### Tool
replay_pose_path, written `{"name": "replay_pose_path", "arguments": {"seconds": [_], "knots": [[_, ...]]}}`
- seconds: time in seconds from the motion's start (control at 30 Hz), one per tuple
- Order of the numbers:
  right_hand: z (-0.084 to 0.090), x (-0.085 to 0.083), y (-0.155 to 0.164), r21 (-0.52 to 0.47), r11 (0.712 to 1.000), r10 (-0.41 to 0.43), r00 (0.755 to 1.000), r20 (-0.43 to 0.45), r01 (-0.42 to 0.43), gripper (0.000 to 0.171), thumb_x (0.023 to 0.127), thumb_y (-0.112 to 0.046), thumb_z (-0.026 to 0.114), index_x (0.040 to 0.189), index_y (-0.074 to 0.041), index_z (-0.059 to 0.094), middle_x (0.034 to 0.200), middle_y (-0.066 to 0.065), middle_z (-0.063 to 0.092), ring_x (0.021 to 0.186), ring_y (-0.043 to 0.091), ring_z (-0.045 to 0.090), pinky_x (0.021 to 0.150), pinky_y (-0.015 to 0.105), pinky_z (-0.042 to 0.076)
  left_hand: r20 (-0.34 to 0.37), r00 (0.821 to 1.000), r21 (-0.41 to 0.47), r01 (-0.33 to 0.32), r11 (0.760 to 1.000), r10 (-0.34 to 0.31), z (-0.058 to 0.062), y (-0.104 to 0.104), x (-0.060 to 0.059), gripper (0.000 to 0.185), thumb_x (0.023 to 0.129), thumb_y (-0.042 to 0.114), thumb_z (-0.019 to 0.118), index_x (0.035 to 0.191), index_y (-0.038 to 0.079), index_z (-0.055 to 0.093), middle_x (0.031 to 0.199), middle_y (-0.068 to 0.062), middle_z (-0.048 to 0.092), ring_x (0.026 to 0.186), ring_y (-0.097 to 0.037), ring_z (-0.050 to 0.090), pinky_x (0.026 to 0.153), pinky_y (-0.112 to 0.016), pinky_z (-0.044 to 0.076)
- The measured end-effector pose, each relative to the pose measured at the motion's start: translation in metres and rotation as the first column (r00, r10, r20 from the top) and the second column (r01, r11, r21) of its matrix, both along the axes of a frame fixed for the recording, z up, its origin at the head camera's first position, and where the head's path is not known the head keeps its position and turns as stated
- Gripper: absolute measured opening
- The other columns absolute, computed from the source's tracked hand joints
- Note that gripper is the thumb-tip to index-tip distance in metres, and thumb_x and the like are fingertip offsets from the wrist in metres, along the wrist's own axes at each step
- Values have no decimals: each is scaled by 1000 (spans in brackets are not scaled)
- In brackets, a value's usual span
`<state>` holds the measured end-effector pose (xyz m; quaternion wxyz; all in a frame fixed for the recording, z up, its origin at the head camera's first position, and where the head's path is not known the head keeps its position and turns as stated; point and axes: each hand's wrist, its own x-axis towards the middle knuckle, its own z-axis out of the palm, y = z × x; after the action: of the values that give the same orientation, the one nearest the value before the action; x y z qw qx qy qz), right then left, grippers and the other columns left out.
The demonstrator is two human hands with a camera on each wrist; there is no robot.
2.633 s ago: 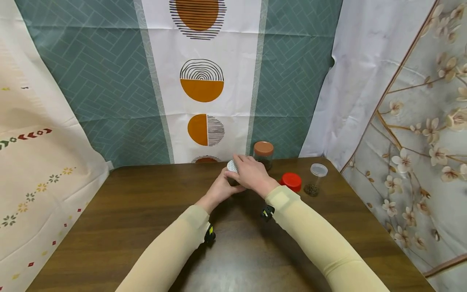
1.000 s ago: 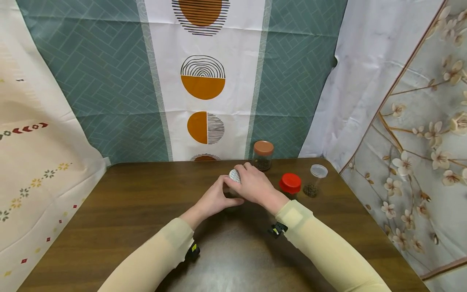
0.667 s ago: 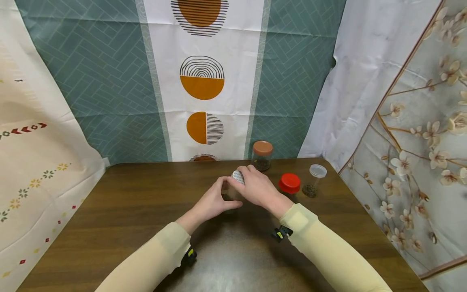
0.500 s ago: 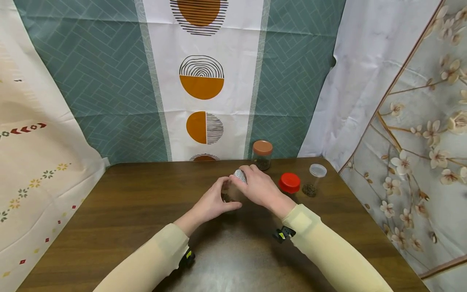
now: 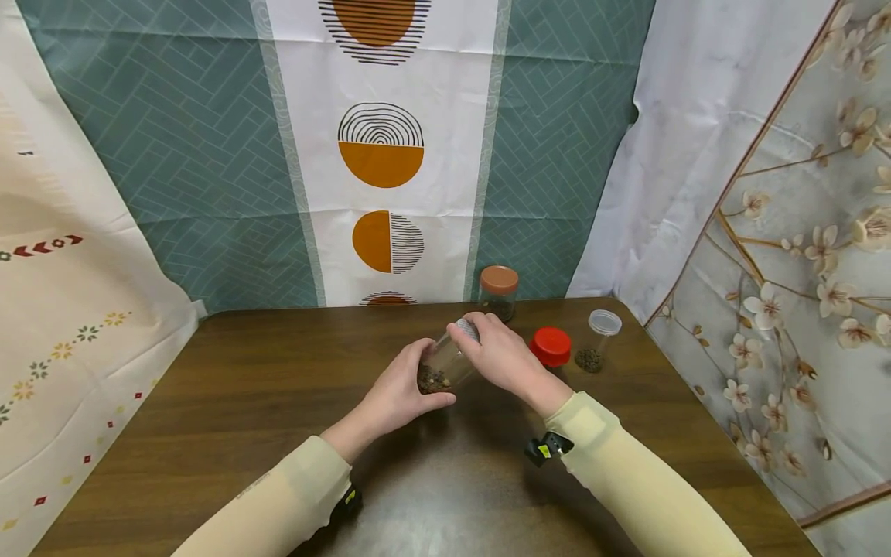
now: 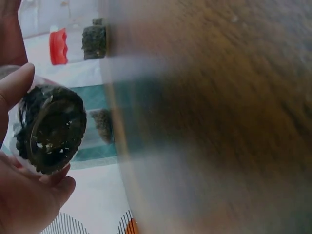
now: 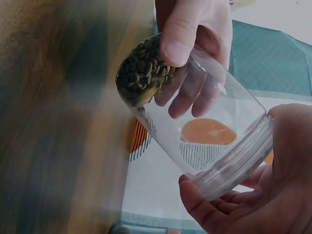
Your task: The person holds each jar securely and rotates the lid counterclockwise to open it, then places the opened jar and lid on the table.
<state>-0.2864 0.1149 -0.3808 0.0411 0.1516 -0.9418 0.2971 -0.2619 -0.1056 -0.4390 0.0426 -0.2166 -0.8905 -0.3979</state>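
A clear jar is held tilted above the table, its lid end up and to the right. Dark, bean-like pieces lie gathered at its low end. My left hand grips the jar near the base, thumb on one side and fingers on the other. At the upper end, my right hand holds the clear screw lid, whose top looks pale and patterned in the head view. The lid sits on the jar's mouth. In the left wrist view the round jar base faces the camera.
To the right stand a red-lidded jar and a small clear-lidded jar with dark grains. Behind my right hand is a jar with an orange-brown lid. Curtains hang along the back edge of the brown wooden table.
Both hands have come lower and nearer to me, with the jar between them. My left hand has slid apart from the right toward the base, and the jar's tilted body now shows.
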Motion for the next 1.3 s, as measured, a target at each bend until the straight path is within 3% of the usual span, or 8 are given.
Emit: {"name": "replay_pose_path", "arguments": {"seconds": [0.17,0.43,0.6,0.8,1.03,1.3], "knots": [[0,1,-1,-30,1000,7,1000,22,-7,76,110,-72,44,155,-12,58,140,10,63,125,30,65,110,55,53,-58,997,-62,-46,997,43,1,4,5,102,82,36,102,159,3,44,141,-12,60,120,-28,59,100,-47,54],[0,5,-4,-55,998,14,1000,11,-14,72,110,-71,45,153,-15,59,139,8,65,125,28,64,109,55,53,-79,994,-92,-80,993,73,3,7,8,105,81,37,102,160,3,43,138,-13,61,119,-30,58,96,-48,56],[0,8,-4,-14,1000,27,999,19,-26,77,110,-75,39,154,-16,59,145,8,65,130,29,65,111,57,52,-86,993,-103,-87,991,79,3,5,10,98,83,38,101,157,4,46,128,-10,62,112,-26,56,89,-45,55],[2,10,2,59,995,75,997,35,-77,78,111,-75,31,161,-20,53,153,8,61,135,32,64,109,60,52,-131,989,-123,-86,989,70,5,3,12,94,82,35,101,153,5,49,127,-10,60,113,-28,55,90,-46,54],[2,10,7,-39,989,144,985,93,-140,74,112,-72,34,161,-19,51,151,9,57,138,30,57,113,59,48,-163,985,-137,-79,987,57,8,1,15,93,81,34,101,152,5,49,129,-13,60,114,-30,55,91,-47,54],[0,11,5,-60,986,157,987,47,-154,62,115,-65,37,153,-19,56,141,9,59,133,28,56,111,57,50,-172,984,-140,-64,988,40,10,-1,14,92,80,33,102,150,5,50,127,-11,60,113,-29,55,90,-45,54]]}}
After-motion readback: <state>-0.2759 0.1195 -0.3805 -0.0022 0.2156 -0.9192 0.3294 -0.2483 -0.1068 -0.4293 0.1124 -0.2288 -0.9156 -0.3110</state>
